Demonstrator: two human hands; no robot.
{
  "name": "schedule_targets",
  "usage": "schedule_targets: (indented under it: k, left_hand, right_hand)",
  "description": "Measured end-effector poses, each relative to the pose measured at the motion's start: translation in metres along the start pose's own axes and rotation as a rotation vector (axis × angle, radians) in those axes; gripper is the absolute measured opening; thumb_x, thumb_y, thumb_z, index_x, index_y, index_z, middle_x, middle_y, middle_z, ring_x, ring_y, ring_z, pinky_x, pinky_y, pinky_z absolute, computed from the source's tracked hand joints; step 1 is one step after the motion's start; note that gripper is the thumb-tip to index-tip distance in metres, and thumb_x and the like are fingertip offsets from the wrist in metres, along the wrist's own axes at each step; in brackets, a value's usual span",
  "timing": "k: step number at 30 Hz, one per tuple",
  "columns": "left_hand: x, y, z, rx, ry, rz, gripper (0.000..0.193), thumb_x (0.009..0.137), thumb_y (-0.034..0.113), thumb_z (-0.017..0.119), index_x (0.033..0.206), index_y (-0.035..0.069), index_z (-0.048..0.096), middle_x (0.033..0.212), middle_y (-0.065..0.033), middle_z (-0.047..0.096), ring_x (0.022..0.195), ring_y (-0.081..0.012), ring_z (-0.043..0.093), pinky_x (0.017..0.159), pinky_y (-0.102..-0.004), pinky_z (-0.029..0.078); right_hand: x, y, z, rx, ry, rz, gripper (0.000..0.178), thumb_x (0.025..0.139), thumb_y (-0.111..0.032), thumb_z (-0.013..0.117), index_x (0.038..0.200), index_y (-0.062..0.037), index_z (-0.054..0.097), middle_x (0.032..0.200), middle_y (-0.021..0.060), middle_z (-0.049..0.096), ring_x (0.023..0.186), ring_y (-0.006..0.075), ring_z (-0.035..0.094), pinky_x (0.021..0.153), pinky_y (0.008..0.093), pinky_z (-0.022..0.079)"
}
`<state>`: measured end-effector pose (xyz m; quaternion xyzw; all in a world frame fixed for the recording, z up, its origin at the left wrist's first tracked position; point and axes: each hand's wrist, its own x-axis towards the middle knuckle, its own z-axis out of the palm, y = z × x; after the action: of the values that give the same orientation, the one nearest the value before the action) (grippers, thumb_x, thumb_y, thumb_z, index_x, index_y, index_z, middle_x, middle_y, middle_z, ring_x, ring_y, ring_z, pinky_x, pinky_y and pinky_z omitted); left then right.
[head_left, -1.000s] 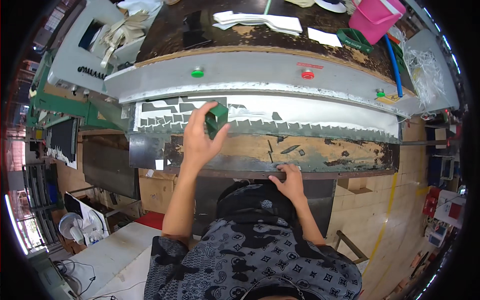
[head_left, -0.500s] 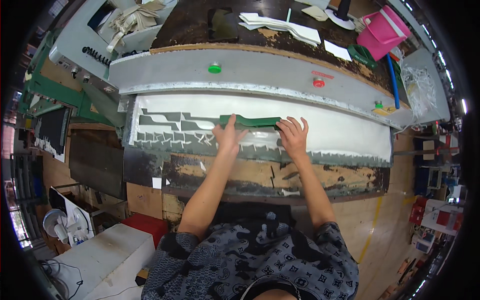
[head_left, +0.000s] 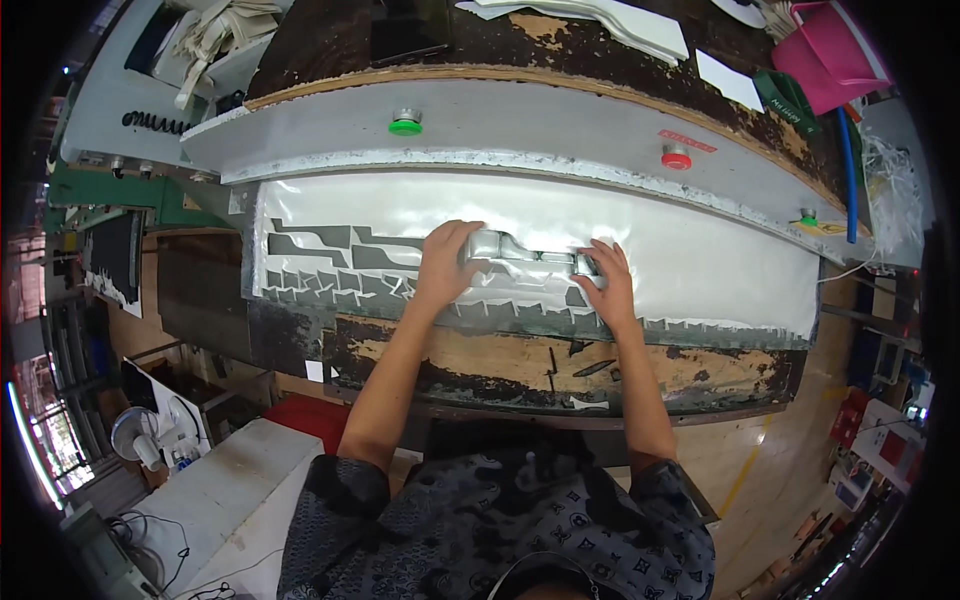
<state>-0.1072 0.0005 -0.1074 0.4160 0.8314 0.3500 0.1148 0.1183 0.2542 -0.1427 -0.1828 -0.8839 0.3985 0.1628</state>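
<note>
A long, stepped metal cutting die (head_left: 520, 247), shiny and open in the middle, lies on or just over a white sheet (head_left: 700, 250), right of a row of cut-outs. My left hand (head_left: 447, 262) grips the die's left end, thumb and fingers around it. At its right end my right hand (head_left: 608, 285) holds the die between thumb and fingers. Grey stepped gaps (head_left: 385, 256) show in the sheet where pieces are gone. Ragged scraps of the white material run along the sheet's near edge.
Beyond the sheet runs a grey machine beam (head_left: 540, 135) with a green button (head_left: 405, 124) and a red button (head_left: 676, 157). Stacked white pieces (head_left: 630, 28), a pink bucket (head_left: 830, 55) and a blue rod (head_left: 850, 180) are behind it. Nearer me is a worn board edge (head_left: 480, 365).
The die has turned from its green side to lie flatter, its metal outline now facing up. Both hands moved with it and still hold its ends. My view has shifted closer.
</note>
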Motion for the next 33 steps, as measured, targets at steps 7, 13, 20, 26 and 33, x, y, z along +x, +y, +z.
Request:
schedule_targets:
  k: [7,13,20,26,33]
  left_hand:
    - [-0.012,-0.016,0.024,0.004,0.227,0.004,0.069,0.074,0.022,0.093,0.136,0.006,0.066,0.136,-0.0186,0.067,0.12,-0.0373,0.065,0.105,-0.0461,0.05]
    - [-0.027,0.073,-0.008,-0.209,-0.113,-0.685,0.052,0.085,0.029,0.091,0.125,0.003,0.069,0.113,-0.0124,0.074,0.098,-0.02,0.069,0.085,-0.0374,0.053]
    - [0.002,0.112,-0.013,-0.915,-0.457,-0.641,0.021,0.102,0.021,0.075,0.108,0.002,0.07,0.09,-0.0022,0.069,0.078,-0.0111,0.062,0.069,-0.0297,0.05]
    - [0.052,0.05,-0.006,0.117,-0.123,0.123,0.016,0.089,0.004,0.071,0.105,0.005,0.072,0.099,-0.0166,0.069,0.095,-0.0379,0.067,0.081,-0.0482,0.052]
    - [0.023,-0.009,0.049,0.24,0.345,0.397,0.031,0.092,0.014,0.066,0.122,0.009,0.074,0.123,-0.0192,0.069,0.117,-0.0352,0.064,0.105,-0.0494,0.047]
  right_hand:
    - [-0.003,0.0,-0.007,0.021,-0.013,-0.02,0.046,0.078,-0.02,0.091,0.12,-0.0099,0.075,0.131,0.0136,0.073,0.131,0.0329,0.063,0.127,0.0542,0.03]
    - [-0.001,-0.082,-0.038,-0.017,0.049,-0.237,0.045,0.074,-0.014,0.087,0.117,-0.0137,0.077,0.111,0.0044,0.072,0.116,0.0256,0.067,0.127,0.0529,0.03]
    - [-0.031,-0.143,-0.01,-0.299,0.037,-0.509,0.06,0.067,-0.031,0.095,0.12,-0.0133,0.074,0.119,0.0056,0.065,0.116,0.026,0.061,0.108,0.0491,0.043]
    - [-0.016,-0.077,-0.016,-0.143,0.575,0.004,0.07,0.072,-0.041,0.097,0.126,-0.0066,0.069,0.14,0.0219,0.054,0.125,0.043,0.053,0.11,0.0523,0.042]
    - [-0.013,0.025,0.029,-0.118,0.096,-0.097,0.038,0.091,-0.012,0.08,0.126,-0.0031,0.067,0.157,0.0276,0.05,0.149,0.049,0.041,0.123,0.0553,0.034]
